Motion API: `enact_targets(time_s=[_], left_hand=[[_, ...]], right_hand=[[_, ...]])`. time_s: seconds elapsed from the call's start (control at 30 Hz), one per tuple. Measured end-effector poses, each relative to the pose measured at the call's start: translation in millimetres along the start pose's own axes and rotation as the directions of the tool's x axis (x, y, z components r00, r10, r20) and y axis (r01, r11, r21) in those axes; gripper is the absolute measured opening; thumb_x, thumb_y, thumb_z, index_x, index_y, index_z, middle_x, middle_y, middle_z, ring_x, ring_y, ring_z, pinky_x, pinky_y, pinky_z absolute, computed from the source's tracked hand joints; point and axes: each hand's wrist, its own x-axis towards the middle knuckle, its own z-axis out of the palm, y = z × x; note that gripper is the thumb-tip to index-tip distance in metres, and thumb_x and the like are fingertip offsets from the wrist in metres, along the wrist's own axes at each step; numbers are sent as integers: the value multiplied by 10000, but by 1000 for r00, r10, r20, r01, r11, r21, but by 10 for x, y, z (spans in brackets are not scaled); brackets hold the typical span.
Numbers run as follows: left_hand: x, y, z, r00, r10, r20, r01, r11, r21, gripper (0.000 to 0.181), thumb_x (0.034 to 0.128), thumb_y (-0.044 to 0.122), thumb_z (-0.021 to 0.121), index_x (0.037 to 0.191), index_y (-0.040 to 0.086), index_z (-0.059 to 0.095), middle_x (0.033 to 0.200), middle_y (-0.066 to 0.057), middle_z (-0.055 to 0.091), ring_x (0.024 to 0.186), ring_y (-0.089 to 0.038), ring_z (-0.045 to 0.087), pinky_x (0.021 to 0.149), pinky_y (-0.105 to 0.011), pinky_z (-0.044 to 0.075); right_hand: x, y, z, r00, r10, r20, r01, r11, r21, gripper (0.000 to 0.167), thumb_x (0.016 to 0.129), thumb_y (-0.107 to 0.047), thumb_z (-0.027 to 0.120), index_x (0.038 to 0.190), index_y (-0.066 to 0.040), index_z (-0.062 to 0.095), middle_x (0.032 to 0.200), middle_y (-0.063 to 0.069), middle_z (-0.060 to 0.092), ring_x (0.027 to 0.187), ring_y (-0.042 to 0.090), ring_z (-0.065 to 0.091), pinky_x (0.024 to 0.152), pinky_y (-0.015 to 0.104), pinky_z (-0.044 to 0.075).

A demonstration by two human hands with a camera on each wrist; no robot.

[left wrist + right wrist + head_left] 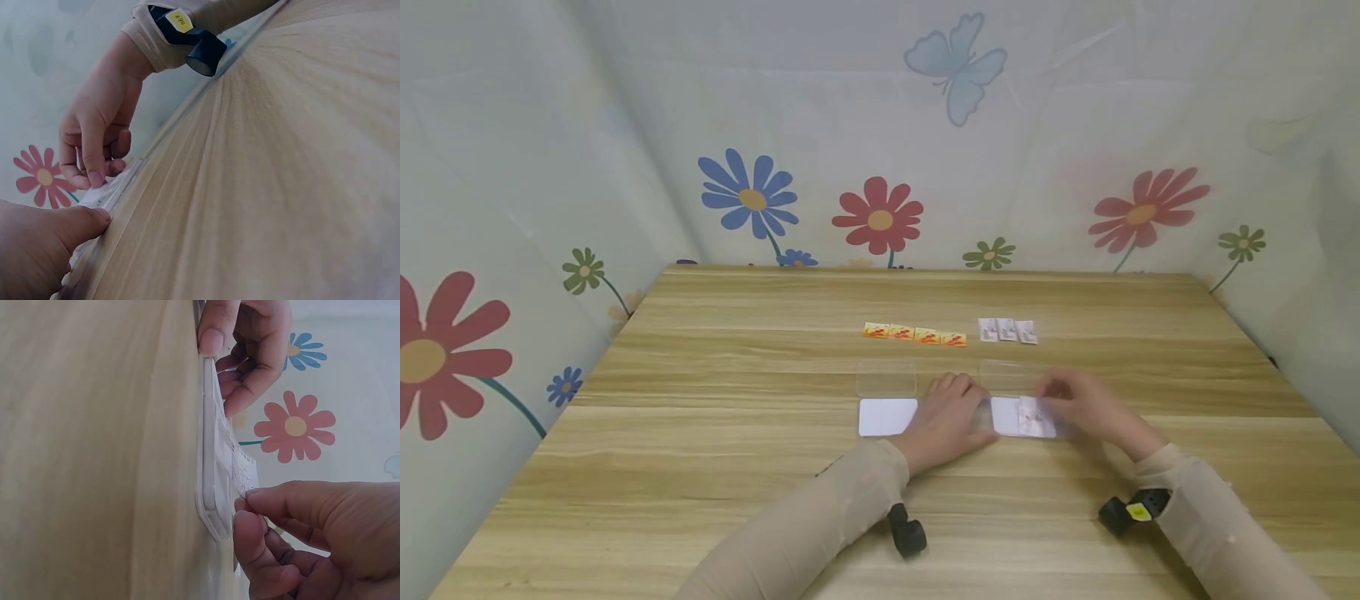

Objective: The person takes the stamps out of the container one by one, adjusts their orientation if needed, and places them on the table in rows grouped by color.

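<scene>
On the table lies a flat clear plastic case [1006, 417] with a white inside, its see-through lid [1011, 377] folded back on the far side. My left hand [946, 419] grips the left end of this case, thumb on the near edge, as the right wrist view shows too. Thumb and fingertips of my right hand [306, 534] pinch a small white printed packet [245, 472] over the case's right part. In the head view that packet [1032, 415] looks blurred, and I cannot tell whether it touches the white inside.
Left of my left hand lies a second case [880, 417], its clear lid [886, 379] also folded back. Farther off, several yellow-orange packets [914, 334] and a row of 3 white packets [1007, 330] lie on the wooden table [737, 500]. A flowered curtain [820, 92] hangs behind.
</scene>
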Motion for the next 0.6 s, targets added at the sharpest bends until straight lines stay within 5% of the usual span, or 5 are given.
enact_targets(time_s=[0.6], left_hand=[[-6, -11, 15, 1000, 10, 3, -10, 1000, 9, 514, 847, 516, 657, 1221, 166, 608, 1167, 23, 571, 1122, -152, 503, 1018, -321, 398]], right_hand=[[82, 32, -186, 997, 49, 65, -55, 994, 95, 112, 933, -89, 578, 1001, -25, 640, 975, 127, 673, 832, 168, 582, 721, 298, 487]])
